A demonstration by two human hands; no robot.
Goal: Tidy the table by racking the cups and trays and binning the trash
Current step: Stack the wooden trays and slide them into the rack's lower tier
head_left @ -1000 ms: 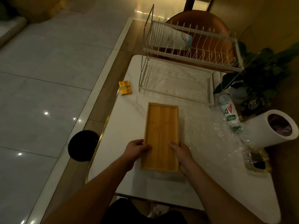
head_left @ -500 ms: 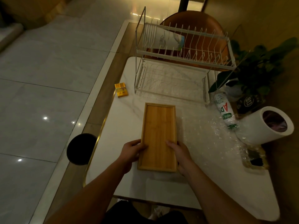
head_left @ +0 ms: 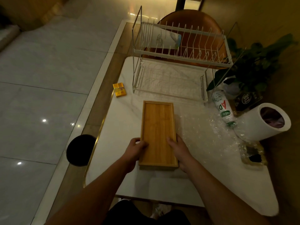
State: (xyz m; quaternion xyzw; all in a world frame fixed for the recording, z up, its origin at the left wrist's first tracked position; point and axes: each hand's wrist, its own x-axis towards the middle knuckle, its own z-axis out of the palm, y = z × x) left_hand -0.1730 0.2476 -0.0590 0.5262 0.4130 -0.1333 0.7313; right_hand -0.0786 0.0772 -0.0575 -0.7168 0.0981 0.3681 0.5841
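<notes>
A long wooden tray [head_left: 158,127] lies lengthwise on the white marble table [head_left: 123,120]. My left hand [head_left: 135,148] grips its near left edge and my right hand [head_left: 179,147] grips its near right edge. Beyond it stands a white two-tier wire rack [head_left: 186,51], with a white paper cup [head_left: 162,38] lying on its side in the upper tier. To the right lie a crumpled plastic bottle [head_left: 223,108], clear bubble wrap [head_left: 209,132] and a white bin [head_left: 266,121] tipped toward me.
A small yellow box [head_left: 119,89] lies at the table's left edge. A round black stool or bin [head_left: 81,150] stands on the floor to the left. A potted plant [head_left: 258,62] and a dark sign [head_left: 246,99] sit at the right. A brown chair [head_left: 191,17] stands behind the rack.
My hands stay on the tray's near end. The view has shifted slightly; the tray looks almost unmoved on the table.
</notes>
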